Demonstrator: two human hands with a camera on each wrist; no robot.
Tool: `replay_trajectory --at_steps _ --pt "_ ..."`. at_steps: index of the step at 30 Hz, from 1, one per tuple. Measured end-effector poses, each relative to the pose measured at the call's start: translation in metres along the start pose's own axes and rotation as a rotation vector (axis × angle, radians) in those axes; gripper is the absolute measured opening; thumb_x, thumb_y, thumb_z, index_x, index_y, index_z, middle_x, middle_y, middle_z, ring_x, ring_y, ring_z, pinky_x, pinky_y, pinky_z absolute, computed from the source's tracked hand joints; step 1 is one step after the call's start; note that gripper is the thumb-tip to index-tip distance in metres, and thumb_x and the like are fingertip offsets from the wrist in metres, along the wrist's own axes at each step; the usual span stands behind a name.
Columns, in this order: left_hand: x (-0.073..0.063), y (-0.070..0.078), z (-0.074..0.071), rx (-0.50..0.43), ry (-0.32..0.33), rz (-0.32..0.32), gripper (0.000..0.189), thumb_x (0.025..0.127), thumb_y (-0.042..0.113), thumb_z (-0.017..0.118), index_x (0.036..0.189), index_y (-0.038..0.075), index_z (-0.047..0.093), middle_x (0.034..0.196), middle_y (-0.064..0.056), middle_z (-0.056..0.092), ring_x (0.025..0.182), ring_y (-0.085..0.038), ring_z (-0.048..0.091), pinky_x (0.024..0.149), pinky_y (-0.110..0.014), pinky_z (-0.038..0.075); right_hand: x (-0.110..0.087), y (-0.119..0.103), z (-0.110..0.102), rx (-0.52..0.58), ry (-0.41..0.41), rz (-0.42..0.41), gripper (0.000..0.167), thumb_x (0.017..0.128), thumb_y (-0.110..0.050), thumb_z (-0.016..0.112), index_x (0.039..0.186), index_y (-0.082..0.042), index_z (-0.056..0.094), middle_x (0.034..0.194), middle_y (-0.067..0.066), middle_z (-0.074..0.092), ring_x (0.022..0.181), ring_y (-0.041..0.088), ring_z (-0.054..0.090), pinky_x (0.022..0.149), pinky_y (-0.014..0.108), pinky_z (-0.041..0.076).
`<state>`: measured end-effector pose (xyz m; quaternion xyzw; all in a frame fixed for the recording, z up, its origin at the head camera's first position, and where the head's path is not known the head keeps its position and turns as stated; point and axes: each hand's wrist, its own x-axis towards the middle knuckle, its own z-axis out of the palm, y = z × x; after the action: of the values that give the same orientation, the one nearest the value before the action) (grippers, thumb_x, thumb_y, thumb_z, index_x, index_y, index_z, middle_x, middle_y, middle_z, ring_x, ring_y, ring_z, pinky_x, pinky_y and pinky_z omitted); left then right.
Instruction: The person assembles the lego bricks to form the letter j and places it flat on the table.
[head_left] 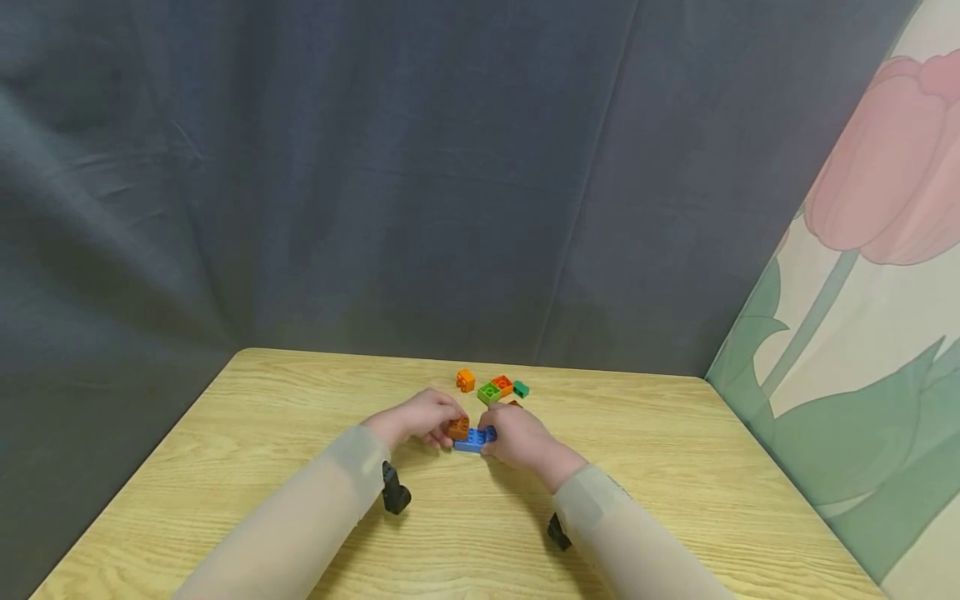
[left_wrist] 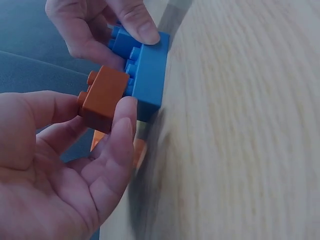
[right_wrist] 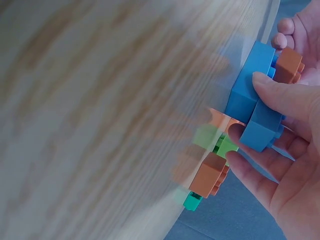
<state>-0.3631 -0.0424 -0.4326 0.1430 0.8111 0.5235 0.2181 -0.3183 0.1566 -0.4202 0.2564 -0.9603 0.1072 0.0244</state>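
Observation:
A long blue brick (head_left: 469,447) lies on the wooden table with its studs up. My left hand (head_left: 426,414) pinches a brown-orange brick (left_wrist: 105,95) at the left end of the blue brick, close over its studs. A smaller blue brick (right_wrist: 262,127) overlaps the other end, on the stud side. My right hand (head_left: 517,433) pinches the blue bricks there, its thumb (right_wrist: 282,95) lying across them and its fingers partly hidden behind. In the left wrist view, the right thumb (left_wrist: 145,31) presses on the side of the long blue brick.
Beyond the hands lie an orange brick (head_left: 466,381), a light green brick (head_left: 489,393), a red-orange brick (head_left: 502,384) and a dark green piece (head_left: 521,389). A brown brick (right_wrist: 208,175) is partly hidden by my right hand in the head view. A dark curtain (head_left: 420,183) hangs behind the table (head_left: 300,400).

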Motion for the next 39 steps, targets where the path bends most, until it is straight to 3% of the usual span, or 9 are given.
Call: replay_trajectory --at_steps 12,28,34,39 --pt "-0.007 -0.002 0.006 -0.088 0.036 -0.019 0.025 0.105 0.014 0.051 0.119 0.002 0.066 0.093 -0.014 0.066 0.065 -0.019 0.066 0.058 -0.031 0.055 -0.001 0.0 0.0 -0.001 -0.006 0.013 0.023 0.081 -0.018 0.084 0.099 -0.009 0.074 0.088 -0.004 0.059 0.075 0.011 0.055 0.074 0.031 0.049" --pt "-0.008 -0.006 0.013 -0.078 0.139 -0.016 0.018 0.103 0.013 0.055 0.11 0.003 0.067 0.087 -0.013 0.065 0.062 -0.019 0.063 0.053 -0.03 0.053 0.0 0.001 -0.001 0.006 -0.003 0.02 0.023 0.081 -0.018 0.084 0.1 -0.01 0.074 0.088 -0.004 0.058 0.074 0.011 0.053 0.074 0.032 0.049" --pt "-0.007 -0.002 0.013 0.071 0.181 0.0 0.013 0.101 0.012 0.058 0.104 0.006 0.069 0.086 -0.01 0.065 0.061 -0.02 0.063 0.053 -0.032 0.053 -0.001 0.001 -0.002 0.006 -0.002 0.011 0.021 0.081 -0.017 0.084 0.098 -0.009 0.073 0.088 -0.003 0.059 0.073 0.011 0.053 0.074 0.032 0.049" --pt "-0.01 0.007 0.01 0.308 0.24 0.083 0.006 0.096 0.013 0.066 0.097 0.008 0.069 0.092 -0.005 0.062 0.072 -0.02 0.059 0.064 -0.034 0.05 0.0 0.001 0.0 0.001 -0.005 0.007 0.022 0.081 -0.018 0.084 0.098 -0.01 0.073 0.089 -0.003 0.059 0.074 0.011 0.054 0.075 0.033 0.049"
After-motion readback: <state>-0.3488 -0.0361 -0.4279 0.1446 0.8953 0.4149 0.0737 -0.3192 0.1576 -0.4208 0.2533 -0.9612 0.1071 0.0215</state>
